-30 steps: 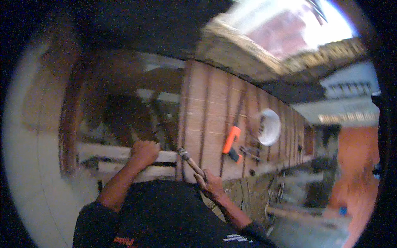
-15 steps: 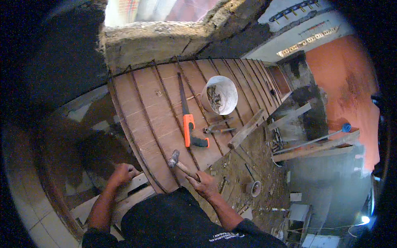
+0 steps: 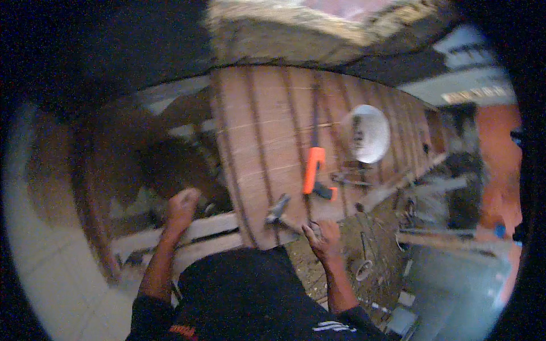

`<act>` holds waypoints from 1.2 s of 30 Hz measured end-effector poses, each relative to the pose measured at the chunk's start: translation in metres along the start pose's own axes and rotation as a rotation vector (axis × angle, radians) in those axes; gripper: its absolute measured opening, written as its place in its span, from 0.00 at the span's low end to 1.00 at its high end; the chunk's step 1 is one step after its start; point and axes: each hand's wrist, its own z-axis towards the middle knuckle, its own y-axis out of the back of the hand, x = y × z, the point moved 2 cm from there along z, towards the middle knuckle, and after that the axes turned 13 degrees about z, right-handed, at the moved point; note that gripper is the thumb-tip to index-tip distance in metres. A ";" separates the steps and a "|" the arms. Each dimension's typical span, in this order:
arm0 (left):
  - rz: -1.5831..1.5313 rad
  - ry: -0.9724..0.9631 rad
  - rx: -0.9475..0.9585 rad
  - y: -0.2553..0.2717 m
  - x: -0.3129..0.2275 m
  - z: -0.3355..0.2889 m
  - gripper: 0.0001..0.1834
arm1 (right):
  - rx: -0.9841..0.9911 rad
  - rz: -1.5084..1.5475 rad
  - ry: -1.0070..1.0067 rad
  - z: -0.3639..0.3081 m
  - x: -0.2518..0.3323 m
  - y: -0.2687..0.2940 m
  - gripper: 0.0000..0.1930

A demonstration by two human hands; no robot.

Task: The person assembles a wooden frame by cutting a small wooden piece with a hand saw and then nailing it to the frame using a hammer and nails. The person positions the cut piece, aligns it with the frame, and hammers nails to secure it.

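My right hand (image 3: 323, 237) is wrapped round the wooden handle of a hammer (image 3: 277, 209), whose metal head lies over the near edge of a plywood panel (image 3: 267, 159). My left hand (image 3: 183, 207) is closed above a wooden beam (image 3: 205, 228), left of the panel; whatever its fingers may hold is blurred and too small to make out. Beyond the hammer, an orange-handled hand saw (image 3: 313, 170) lies on the panel, blade pointing away. Right of it a white bucket (image 3: 376, 136) has small pieces inside, and pincers (image 3: 354, 177) lie just below the bucket.
Dark rods (image 3: 257, 125) run in rows across the panel. A dark opening lies at its left. Behind stands a broken-edged wall (image 3: 284, 42). A timber piece (image 3: 387, 193) lies along the panel's right edge, above a dirt floor (image 3: 352, 233) with debris and a small pail (image 3: 362, 270).
My view has swung left, so the panel and tools appear farther right. My left hand has risen off the beam. The hammer stays in my right hand.
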 end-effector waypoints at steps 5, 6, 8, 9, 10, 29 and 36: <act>0.125 0.133 -0.124 0.058 0.019 -0.023 0.17 | -0.264 -0.083 -0.184 0.065 -0.037 0.047 0.11; 0.122 0.145 -0.123 0.062 0.021 -0.028 0.17 | -0.292 -0.088 -0.228 0.079 -0.046 0.050 0.10; 0.200 0.161 -0.131 0.070 0.022 -0.036 0.17 | -0.346 -0.110 -0.266 0.105 -0.071 0.063 0.12; 0.245 0.133 -0.130 0.072 0.021 -0.039 0.17 | -0.368 -0.128 -0.303 0.113 -0.087 0.068 0.13; 0.287 0.101 -0.122 0.072 0.019 -0.040 0.18 | -0.425 -0.178 -0.366 0.119 -0.106 0.077 0.16; 0.235 -0.063 -0.074 0.070 -0.071 -0.031 0.13 | -0.929 1.279 -0.743 0.049 -0.151 0.105 0.23; 0.109 -0.507 0.241 0.049 -0.223 -0.001 0.38 | -0.158 2.252 -0.219 0.099 0.074 -0.015 0.31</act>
